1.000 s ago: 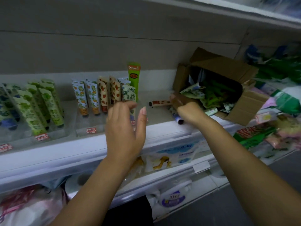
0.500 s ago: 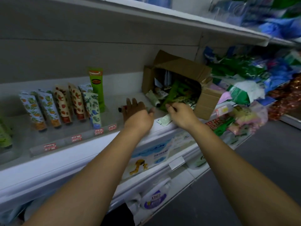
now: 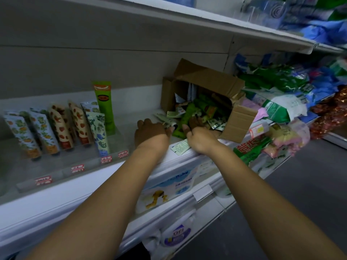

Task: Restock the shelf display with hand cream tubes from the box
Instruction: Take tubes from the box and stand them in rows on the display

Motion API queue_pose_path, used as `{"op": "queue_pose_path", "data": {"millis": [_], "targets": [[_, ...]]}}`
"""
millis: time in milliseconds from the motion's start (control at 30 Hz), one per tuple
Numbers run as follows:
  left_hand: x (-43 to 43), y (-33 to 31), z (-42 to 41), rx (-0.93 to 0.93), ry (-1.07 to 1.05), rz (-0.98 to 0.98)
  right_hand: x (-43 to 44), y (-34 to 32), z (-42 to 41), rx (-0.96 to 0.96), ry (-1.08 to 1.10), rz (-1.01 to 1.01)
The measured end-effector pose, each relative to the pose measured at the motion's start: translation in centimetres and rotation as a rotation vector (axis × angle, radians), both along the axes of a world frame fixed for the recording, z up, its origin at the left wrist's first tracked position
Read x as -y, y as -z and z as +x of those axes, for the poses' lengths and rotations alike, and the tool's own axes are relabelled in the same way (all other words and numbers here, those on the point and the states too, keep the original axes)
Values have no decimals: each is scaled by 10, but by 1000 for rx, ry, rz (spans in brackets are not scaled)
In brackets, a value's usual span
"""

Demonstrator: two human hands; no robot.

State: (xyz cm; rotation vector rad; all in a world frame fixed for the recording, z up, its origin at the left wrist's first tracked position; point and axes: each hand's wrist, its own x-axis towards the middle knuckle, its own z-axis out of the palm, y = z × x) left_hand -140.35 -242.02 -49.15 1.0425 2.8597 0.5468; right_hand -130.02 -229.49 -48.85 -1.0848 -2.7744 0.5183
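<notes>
An open cardboard box (image 3: pixel 206 77) lies on its side on the white shelf (image 3: pixel 56 184), with green hand cream tubes (image 3: pixel 204 107) spilling from its mouth. To the left, patterned tubes (image 3: pixel 62 128) stand in a clear display tray, a tall green tube (image 3: pixel 105 106) behind them. My left hand (image 3: pixel 150 132) rests on the shelf just left of the box, fingers bent down and hiding what is under them. A pale tube with a black cap (image 3: pixel 167 120) lies beside its thumb. My right hand (image 3: pixel 199 136) reaches into the box mouth among the green tubes; its grip is hidden.
A small printed leaflet (image 3: pixel 181 147) lies at the shelf edge between my wrists. Bagged goods (image 3: pixel 277 107) crowd the shelf right of the box. An upper shelf (image 3: pixel 187 17) overhangs. Packs (image 3: pixel 169 186) sit on the shelf below.
My left hand left the display tray and came down on the shelf over a loose tube. My right hand moved from the shelf edge into the box mouth. My view swung right.
</notes>
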Motion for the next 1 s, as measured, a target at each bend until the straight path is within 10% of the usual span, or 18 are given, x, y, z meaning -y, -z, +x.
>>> {"op": "queue_pose_path", "data": {"millis": [200,400,733,1000], "targets": [[-2,-2,-5,70,-23,51,-2,-3,12,-246,-54,11],[3,-3,-3,145,-72,142,-9,12,14,-74,-38,36],[11,-6,-6,323,-124,292,-3,10,29,-511,-107,-90],[26,-13,3,559,-184,622,-3,8,38,-335,-233,-55]]}}
